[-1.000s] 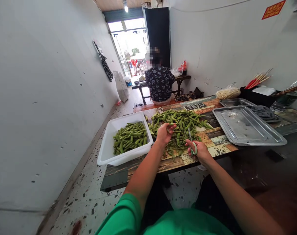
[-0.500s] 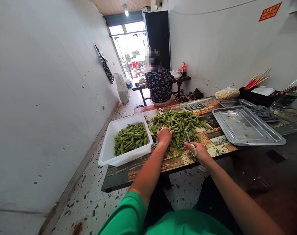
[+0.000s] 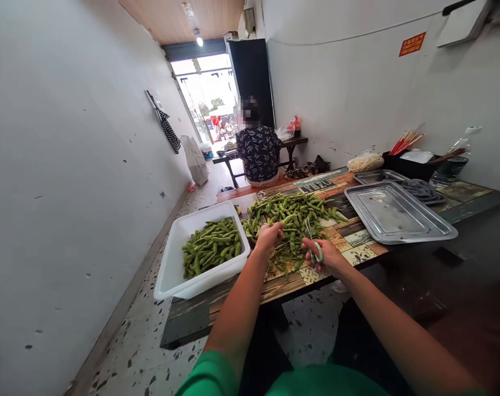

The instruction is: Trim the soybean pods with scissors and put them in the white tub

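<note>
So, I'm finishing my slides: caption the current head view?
Right hand holding green-handled scissors, left hand at heaped edamame pods, beside a white plastic tub holding more pods.

Scuffed white left wall (image 3: 68, 137), flecked with small dark marks. Plain white right wall (image 3: 336, 93), with a red sign (image 3: 412, 44) set high. Pale floor (image 3: 130, 357), speckled with dark chips. Wood-toned ceiling (image 3: 167, 19), with a lit lamp (image 3: 199, 41) toward the far end. Far doorway (image 3: 204, 88), bright with daylight; just right of it, a tall black panel (image 3: 252, 74). Near, a table (image 3: 183, 324) in patchwork plank print; beyond its far edge, a reddish bench (image 3: 229, 194); farther off, a dark table (image 3: 300, 141).
</note>
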Motion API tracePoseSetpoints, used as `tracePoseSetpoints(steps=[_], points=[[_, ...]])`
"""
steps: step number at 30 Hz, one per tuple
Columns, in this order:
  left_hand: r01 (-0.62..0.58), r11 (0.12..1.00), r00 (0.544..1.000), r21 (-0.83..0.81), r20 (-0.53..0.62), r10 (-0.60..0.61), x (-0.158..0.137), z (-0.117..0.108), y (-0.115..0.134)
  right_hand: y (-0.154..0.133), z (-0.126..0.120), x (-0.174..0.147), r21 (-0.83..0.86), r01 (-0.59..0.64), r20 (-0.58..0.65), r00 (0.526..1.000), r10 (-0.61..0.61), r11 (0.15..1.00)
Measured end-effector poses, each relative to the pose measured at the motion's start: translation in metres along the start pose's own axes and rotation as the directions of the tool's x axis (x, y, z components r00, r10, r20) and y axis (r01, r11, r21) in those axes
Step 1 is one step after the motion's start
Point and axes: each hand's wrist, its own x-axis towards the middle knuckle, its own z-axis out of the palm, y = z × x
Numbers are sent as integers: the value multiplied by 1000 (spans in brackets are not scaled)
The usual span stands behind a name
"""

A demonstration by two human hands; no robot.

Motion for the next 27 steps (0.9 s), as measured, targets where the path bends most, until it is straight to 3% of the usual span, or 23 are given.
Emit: tracePoseSetpoints(steps=[4, 11, 15, 19, 27], points=[[115, 992, 988, -44, 108, -110, -7, 9, 3, -9, -1, 4, -40, 3, -73, 997, -6, 999], [76, 992, 972, 100, 215, -97, -14, 14, 2, -11, -2, 5, -95, 35, -78, 996, -43, 995], [48, 993, 970, 108, 232, -72, -16, 14, 3, -6, -3, 3, -202, 105, -3, 994, -108, 974], [-10, 994, 939, 109, 341, -29, -19, 12, 5, -7, -2, -3, -291, 147, 68, 989, -133, 945], [-50, 988, 917, 148, 398, -13, -15, 7, 3, -15, -2, -12, -151, 72, 181, 983, -44, 986]])
